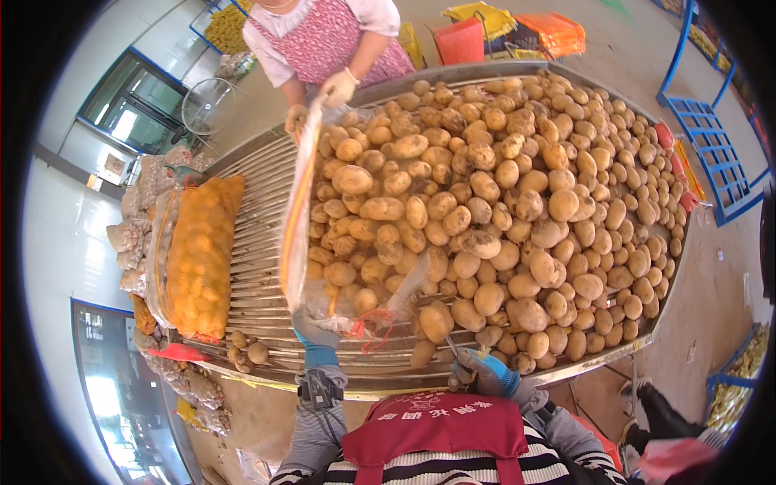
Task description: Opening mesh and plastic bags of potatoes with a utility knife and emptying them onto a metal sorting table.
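Observation:
A heap of potatoes covers a metal roller table. A clear sack with a red and yellow stripe lies stretched across the table's left part, some potatoes still in it. My left hand, in a blue glove, grips the sack's near end by its red tie string. My right hand, also in a blue glove, rests at the table's near rim with its fingers closed on a small thin tool. Across the table a person in a pink apron holds the sack's far end with two gloved hands.
A full orange mesh sack lies on the table's left side, with filled sacks stacked beyond it. Blue metal racks stand at the right. Red and orange crates sit at the back. Someone's legs show at lower right.

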### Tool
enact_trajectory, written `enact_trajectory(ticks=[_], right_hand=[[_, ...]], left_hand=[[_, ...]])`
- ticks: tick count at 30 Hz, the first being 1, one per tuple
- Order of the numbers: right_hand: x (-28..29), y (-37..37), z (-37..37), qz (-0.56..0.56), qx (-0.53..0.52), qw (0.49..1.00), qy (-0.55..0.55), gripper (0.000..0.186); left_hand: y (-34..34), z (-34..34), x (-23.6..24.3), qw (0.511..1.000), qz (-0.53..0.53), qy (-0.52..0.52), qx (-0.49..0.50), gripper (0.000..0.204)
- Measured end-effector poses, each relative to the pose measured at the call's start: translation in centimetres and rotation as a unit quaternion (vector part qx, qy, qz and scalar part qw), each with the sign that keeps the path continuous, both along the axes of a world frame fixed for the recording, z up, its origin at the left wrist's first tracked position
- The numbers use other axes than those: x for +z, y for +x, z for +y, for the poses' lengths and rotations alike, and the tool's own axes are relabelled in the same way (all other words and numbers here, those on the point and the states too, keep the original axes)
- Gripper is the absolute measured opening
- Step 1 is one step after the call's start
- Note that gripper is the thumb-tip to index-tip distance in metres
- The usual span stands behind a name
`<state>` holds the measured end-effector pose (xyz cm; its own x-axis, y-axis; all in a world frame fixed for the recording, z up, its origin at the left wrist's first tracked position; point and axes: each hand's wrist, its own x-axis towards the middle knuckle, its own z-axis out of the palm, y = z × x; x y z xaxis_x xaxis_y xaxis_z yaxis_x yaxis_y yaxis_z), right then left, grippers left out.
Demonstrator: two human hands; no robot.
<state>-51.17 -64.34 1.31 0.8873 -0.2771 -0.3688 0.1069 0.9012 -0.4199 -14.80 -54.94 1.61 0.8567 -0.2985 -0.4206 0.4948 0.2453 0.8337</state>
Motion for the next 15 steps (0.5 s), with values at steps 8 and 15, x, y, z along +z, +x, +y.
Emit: enact_trajectory(ticks=[8, 15], right_hand=[[-0.1, 0.4, -1.5, 0.006, 0.012, 0.999, 0.035, 0.029], [-2.5, 1.5, -2.6, -0.042, 0.021, 0.998, 0.041, 0.028]], left_hand=[[-1.3, -4.9, 9.0, 0.979, -0.149, -0.028, -0.135, 0.033], [-2.3, -9.1, 13.0, 0.93, -0.298, -0.111, -0.184, 0.029]])
